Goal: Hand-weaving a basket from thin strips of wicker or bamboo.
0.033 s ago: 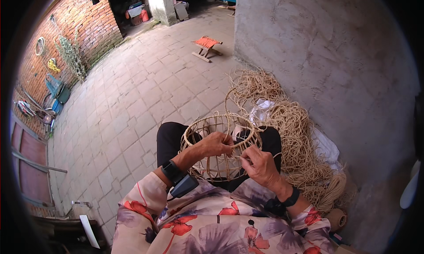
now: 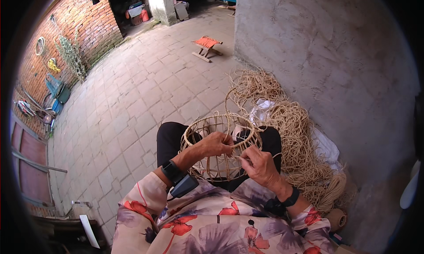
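A round, open basket frame [image 2: 197, 121] of thin ribs sits in my lap between my knees, its cord-wrapped rim facing up. My left hand [image 2: 215, 144] is closed on the near side of that rim, fingers bent inward over it. Just right of it, my right hand [image 2: 261, 164] pinches a strand of tan cord beside the rim; a thin end shows past its knuckles. Another length of cord [image 2: 226, 101] runs from the frame's far side up to the pile. My fingers partly hide the spot where cord and rim meet.
A large heap of loose tan cord [image 2: 291, 134] lies on white sacking [image 2: 326, 147] along the grey wall [image 2: 318, 55] at my right. A cord spool [image 2: 336, 219] stands near my right elbow. Ahead on the paving is a folding stool [image 2: 206, 42] with an orange seat.
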{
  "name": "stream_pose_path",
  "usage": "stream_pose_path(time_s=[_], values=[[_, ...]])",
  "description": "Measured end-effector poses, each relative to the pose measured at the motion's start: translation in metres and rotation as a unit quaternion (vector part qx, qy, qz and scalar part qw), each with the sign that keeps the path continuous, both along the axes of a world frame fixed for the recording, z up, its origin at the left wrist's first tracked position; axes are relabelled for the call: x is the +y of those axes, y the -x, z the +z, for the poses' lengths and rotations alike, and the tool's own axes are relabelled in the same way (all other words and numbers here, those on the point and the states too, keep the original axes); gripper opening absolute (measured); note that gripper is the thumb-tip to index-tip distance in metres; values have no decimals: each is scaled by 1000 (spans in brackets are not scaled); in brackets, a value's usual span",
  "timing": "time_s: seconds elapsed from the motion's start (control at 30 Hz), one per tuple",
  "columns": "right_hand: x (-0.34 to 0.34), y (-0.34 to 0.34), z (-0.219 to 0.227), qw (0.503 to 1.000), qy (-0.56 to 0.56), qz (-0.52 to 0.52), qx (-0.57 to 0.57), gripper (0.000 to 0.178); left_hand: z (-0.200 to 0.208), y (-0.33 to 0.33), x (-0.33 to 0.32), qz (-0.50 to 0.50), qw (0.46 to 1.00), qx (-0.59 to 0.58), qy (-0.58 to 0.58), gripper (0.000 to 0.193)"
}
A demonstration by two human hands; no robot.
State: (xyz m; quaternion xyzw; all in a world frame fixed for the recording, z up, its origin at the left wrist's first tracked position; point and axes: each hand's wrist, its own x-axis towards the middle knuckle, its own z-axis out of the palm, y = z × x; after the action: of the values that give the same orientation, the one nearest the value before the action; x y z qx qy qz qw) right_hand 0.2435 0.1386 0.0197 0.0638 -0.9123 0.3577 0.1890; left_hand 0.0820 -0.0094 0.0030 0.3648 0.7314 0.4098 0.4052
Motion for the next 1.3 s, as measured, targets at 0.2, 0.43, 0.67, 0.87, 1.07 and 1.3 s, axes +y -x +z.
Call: stream_pose_path(time_s=[0.2, 0.43, 0.67, 0.87, 1.07, 1.3], values=[[1, 21, 4, 999, -21, 24, 44, 13, 1, 0, 1, -6, 1000, 13, 0, 20], [6, 37, 5, 998, -15, 40, 34, 11, 7, 0, -1, -13, 1000, 20, 15, 25], [5, 20, 6, 999, 23, 37, -6, 9, 7, -1, -2, -10, 1000, 3, 8, 24], [7, 6, 2, 1000, 2, 10, -29, 8, 3, 1, -2, -26, 999, -11, 17, 21], [-1, -1, -3, 997, 67, 10, -28, 12, 1, 3, -2, -35, 999, -21, 17, 20], [-6, 3, -11, 995, -80, -20, 59, 17, -1, 3, -3, -28, 999, -29, 16, 20]])
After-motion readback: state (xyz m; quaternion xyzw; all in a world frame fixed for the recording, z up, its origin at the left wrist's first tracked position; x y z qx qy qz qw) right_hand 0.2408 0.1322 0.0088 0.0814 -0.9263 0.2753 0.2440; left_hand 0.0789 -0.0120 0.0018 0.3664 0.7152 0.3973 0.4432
